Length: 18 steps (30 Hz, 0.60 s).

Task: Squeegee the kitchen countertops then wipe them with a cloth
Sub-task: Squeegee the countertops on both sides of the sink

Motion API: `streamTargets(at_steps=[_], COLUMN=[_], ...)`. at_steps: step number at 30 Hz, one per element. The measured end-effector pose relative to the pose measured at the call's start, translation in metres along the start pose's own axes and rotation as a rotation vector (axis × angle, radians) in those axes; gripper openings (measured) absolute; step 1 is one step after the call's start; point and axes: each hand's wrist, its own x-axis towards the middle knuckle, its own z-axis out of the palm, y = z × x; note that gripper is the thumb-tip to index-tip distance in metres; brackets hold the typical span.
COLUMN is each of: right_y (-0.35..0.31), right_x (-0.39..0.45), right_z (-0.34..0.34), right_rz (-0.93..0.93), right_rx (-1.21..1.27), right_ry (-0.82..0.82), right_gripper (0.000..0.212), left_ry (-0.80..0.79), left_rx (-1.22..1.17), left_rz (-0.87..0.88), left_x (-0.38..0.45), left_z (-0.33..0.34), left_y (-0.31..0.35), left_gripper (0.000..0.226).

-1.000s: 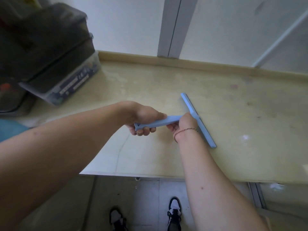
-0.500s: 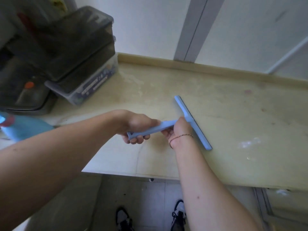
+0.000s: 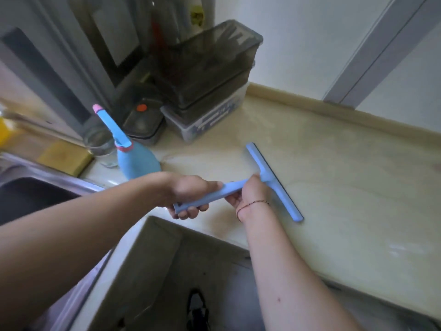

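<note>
hands (image 3: 191,194) gripping squeegee (image 3: 274,181), blade on countertop (image 3: 346,187)

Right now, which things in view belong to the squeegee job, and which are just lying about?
In use:
blue squeegee
left hand gripping its handle end
right hand holding the handle near the blade
countertop

Lying about:
blue bottle
stacked containers
glass
sink
</note>
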Motion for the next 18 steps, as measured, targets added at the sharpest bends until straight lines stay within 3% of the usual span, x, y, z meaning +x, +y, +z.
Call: streamTargets(at_steps=[9, 18], right_y=[0.053, 0.08], right_x=[-0.042, -0.062], right_z=[0.035, 0.008], right_rz=[0.008, -0.074], right_rx=[-0.25, -0.523], right_ry=[-0.122, -0.187], right_gripper=[0.034, 0.03], left_ry=[0.095, 0.238], left_rx=[-0.314, -0.554], left_rz=[0.037, 0.064], left_x=[-0.028, -0.043], left_z=[0.033, 0.116], left_y=[-0.089, -0.107], left_gripper=[0.062, 0.058])
